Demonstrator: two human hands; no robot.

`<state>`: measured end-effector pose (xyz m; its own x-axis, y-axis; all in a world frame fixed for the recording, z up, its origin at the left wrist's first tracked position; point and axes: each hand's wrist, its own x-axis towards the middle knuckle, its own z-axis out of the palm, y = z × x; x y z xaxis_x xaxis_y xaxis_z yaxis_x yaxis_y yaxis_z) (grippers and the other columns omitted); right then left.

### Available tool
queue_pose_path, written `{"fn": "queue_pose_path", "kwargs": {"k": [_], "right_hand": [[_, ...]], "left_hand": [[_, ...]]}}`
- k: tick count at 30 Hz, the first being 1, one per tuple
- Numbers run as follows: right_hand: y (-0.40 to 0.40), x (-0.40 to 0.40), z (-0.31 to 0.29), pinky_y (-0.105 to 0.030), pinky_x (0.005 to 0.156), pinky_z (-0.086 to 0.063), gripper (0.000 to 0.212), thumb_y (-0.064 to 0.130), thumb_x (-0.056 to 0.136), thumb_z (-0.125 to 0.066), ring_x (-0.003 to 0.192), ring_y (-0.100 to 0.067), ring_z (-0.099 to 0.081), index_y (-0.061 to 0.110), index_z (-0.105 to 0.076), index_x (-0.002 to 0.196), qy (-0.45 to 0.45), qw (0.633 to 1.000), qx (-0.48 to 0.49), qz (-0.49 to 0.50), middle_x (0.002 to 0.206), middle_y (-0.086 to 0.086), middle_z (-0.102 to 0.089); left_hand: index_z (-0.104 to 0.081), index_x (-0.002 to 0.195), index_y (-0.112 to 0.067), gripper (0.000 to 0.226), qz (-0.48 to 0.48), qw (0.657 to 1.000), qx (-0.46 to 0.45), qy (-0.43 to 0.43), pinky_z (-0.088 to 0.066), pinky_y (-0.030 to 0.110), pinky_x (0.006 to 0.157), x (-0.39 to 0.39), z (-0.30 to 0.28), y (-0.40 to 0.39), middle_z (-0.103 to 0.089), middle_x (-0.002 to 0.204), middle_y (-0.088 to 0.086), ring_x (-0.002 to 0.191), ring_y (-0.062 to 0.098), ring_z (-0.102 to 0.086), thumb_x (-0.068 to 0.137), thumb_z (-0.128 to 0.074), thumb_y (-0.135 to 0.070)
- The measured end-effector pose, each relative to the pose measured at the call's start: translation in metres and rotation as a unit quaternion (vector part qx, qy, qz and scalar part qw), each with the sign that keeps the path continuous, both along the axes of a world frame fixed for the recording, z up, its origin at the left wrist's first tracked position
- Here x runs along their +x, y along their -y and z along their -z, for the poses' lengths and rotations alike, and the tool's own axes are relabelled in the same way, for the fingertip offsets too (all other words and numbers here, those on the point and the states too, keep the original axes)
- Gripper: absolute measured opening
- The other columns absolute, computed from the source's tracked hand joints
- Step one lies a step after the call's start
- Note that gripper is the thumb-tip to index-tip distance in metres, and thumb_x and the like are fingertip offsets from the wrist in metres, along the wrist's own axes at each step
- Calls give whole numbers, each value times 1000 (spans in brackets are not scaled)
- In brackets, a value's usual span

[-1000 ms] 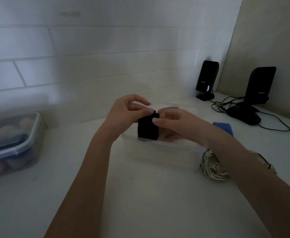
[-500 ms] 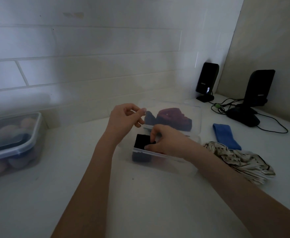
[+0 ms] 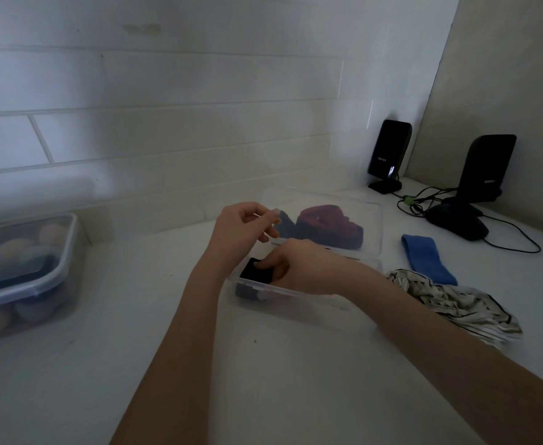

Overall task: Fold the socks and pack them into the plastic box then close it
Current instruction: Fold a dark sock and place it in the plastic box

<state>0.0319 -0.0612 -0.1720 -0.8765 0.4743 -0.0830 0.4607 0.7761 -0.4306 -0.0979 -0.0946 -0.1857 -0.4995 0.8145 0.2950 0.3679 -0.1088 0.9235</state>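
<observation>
A clear plastic box (image 3: 299,300) stands on the white counter in the middle. Its clear lid (image 3: 369,220) stands open behind it, and a dark red sock (image 3: 328,226) shows through it. A folded black sock (image 3: 257,271) sits in the box's left end, with my right hand (image 3: 299,268) pressing down on it. My left hand (image 3: 241,229) hovers just above the box's left side, fingers loosely curled and holding nothing. A blue sock (image 3: 427,258) and a striped bundle of cloth (image 3: 456,303) lie on the counter to the right.
A second lidded plastic container (image 3: 22,271) with rounded colourful items stands at the left. Two black speakers (image 3: 389,152) (image 3: 485,168) with cables (image 3: 424,200) stand at the back right corner. A tiled wall runs along the back.
The black sock went from being held up between both hands down into the box's left end. My right hand followed it in; my left hand let go and stays above.
</observation>
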Motion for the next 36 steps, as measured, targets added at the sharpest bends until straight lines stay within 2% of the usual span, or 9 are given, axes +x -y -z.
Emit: {"fn": "queue_pose_path", "kwargs": {"k": [2, 6, 9, 14, 19, 23, 27, 31, 36], "right_hand": [[2, -2, 1, -23, 62, -45, 34, 37, 86, -63, 65, -12, -57, 16, -70, 112, -15, 1000, -3, 15, 88, -1, -70], [6, -2, 6, -33, 78, -55, 31, 35, 85, -65, 86, -20, -67, 17, -73, 108, -58, 996, 2, 68, 99, -5, -74], [4, -2, 7, -32, 84, -55, 34, 28, 81, -71, 92, -20, -67, 15, -69, 112, -79, 993, -8, 93, 105, -6, -72], [0, -6, 11, -30, 79, -53, 48, 31, 78, -72, 88, -18, -67, 13, -51, 118, -80, 992, -35, 92, 103, -4, -69], [5, -5, 6, -25, 75, -48, 48, 33, 84, -65, 82, -14, -59, 14, -51, 126, -58, 996, 7, 74, 112, -4, -66], [11, -4, 2, -31, 77, -52, 38, 36, 87, -60, 83, -22, -64, 10, -66, 114, -11, 996, 45, 71, 103, -9, -70], [13, -2, 0, -34, 73, -55, 42, 41, 78, -68, 83, -22, -64, 20, -58, 113, -62, 987, 120, 86, 98, -4, -67], [13, -4, 0, -38, 75, -56, 34, 35, 78, -70, 83, -23, -65, 18, -60, 106, -61, 989, 113, 70, 98, -5, -68], [13, -3, -3, -30, 65, -49, 39, 41, 83, -64, 72, -18, -58, 9, -65, 105, -16, 988, 125, 95, 84, -2, -63]], "left_hand": [[-70, 77, -9, 18, -1, 1000, -4, -3, -48, 10, 56, 0, 0, 0, -68, 63, 2, 48, -1, -56, 86, -64, -23], [-70, 81, -6, 18, 0, 1000, -5, -9, -48, 10, 55, 1, -1, 1, -68, 66, 5, 48, -2, -56, 87, -63, -21], [-70, 81, -6, 17, 2, 1000, -5, -6, -47, 9, 54, 2, -2, 1, -67, 65, 3, 47, -3, -56, 87, -62, -19], [-70, 78, -9, 15, 2, 1000, -11, -3, -46, 9, 55, 1, -1, -1, -65, 65, -1, 49, -3, -56, 87, -63, -20], [-70, 81, -6, 15, -3, 1000, -12, -4, -46, 8, 53, 3, -3, 1, -64, 64, 1, 47, -4, -55, 87, -62, -17], [-69, 81, -4, 14, 10, 1000, -15, -1, -45, 8, 53, 6, -4, 3, -66, 65, 4, 46, -4, -56, 87, -61, -14], [-68, 74, -11, 13, 6, 1000, -13, -3, -47, 11, 56, 3, -1, 1, -65, 63, 0, 49, -2, -57, 86, -63, -15], [-70, 76, -12, 15, 2, 1000, -16, -11, -47, 10, 60, 2, -1, 1, -66, 64, -3, 55, -2, -59, 86, -62, -16], [-70, 83, -3, 15, 5, 999, -34, -27, -46, 9, 55, 3, -4, 4, -66, 62, 0, 48, -3, -56, 87, -61, -14]]}}
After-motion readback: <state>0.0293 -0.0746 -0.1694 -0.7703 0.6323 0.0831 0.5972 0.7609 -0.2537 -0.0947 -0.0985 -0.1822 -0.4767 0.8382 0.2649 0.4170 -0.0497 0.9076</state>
